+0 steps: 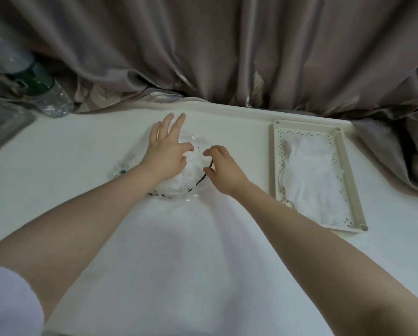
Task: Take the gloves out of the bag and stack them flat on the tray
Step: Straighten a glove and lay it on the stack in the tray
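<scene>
Both hands work at frame centre, left hand pressing spread fingers on the clear plastic bag, right hand curled at its mouth, grasp uncertain; white gloves already lie on the tray at right, more remain bagged.

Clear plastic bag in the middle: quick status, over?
Left hand flat on clear plastic bag. Right hand reaching at white gloves inside. Cream perforated tray already holds gloves. Nothing blocking.
</scene>
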